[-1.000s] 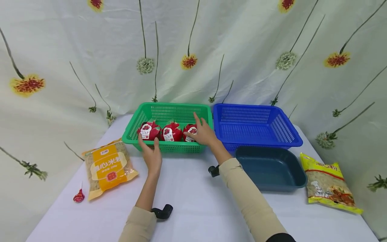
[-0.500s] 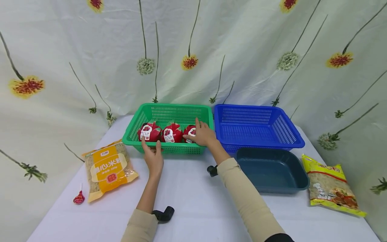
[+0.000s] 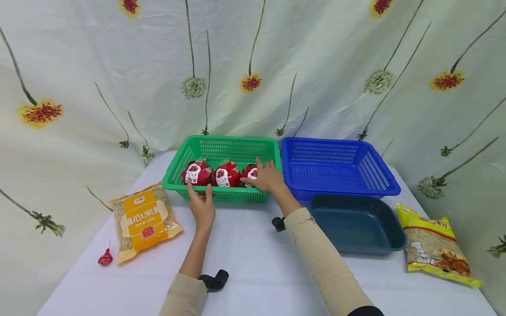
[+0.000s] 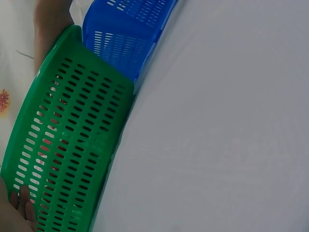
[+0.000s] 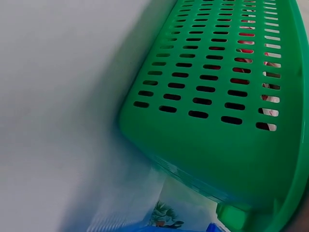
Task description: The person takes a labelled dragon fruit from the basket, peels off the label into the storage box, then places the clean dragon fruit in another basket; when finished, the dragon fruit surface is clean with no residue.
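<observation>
Behind the green basket (image 3: 221, 194) hung a pale cloth (image 3: 158, 57) printed with flowers, and beneath the basket spread the white worktop (image 3: 253, 263). The green basket itself had many small slots in its walls. Just to the right of it stood the blue basket (image 3: 322, 175), of similar size. The dark tray (image 3: 357, 228) was also to the right of the green basket, but nearer to the person. Farther to the right of the green basket, well apart, lay the yellow bag (image 3: 436, 248); to its front left lay the orange bag (image 3: 146, 221).

At the front wall of the green basket was the left hand (image 3: 202, 210): its fingers were apart and relaxed, one on the rim and others against the outside. The right hand (image 3: 269, 177) reached over the right end of this basket, its fingers spread at the rightmost fruit (image 3: 247, 169); whether they had hold of it could not be told. Three red fruits (image 3: 226, 175) with white labels sat in a row inside the green basket. A red lollipop (image 3: 105, 257) lay well apart from the basket, to its front left.
</observation>
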`<state>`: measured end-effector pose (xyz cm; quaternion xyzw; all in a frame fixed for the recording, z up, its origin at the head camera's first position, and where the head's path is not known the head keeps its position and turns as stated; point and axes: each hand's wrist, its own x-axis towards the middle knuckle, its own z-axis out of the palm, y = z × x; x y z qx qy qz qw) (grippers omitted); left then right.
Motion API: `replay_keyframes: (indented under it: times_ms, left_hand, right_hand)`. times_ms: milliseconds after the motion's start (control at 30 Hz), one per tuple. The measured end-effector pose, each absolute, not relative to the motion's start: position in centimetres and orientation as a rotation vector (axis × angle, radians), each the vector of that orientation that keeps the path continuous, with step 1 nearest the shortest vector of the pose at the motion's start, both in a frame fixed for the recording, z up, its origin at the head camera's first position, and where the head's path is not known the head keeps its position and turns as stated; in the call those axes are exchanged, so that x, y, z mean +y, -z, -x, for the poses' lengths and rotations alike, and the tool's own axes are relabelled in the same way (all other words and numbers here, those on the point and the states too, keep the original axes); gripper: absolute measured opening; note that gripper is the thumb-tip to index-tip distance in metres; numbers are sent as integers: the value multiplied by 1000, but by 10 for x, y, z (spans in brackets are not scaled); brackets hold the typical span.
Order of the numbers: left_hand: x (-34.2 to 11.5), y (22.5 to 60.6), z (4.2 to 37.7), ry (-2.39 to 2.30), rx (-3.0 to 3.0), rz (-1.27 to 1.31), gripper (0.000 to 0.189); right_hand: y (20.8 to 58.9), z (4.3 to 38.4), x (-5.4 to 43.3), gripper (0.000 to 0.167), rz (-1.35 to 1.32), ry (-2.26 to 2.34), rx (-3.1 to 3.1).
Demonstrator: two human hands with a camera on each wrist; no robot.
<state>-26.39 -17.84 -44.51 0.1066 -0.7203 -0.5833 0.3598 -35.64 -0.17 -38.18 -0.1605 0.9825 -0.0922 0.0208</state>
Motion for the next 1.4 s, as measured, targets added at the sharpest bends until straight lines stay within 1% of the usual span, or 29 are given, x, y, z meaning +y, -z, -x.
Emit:
replay_keyframes:
  times_ms: [500,1000,1300,1400]
  left_hand:
    - [-178,446,263,1485,-1873,-266,68]
    - [-178,446,261,1474,-1892,-268,68]
    - [-179,447,262,1471,-1887,-272,68]
    - [-179,447,262,1472,-1882,-267,67]
  right_hand:
    - [382,355,-6,102,426,320,3039]
    - [379,353,-10,92,407,266,3080]
    - [377,352,-12,100,420,242,3080]
    - [377,352,-12,98,425,259,3074]
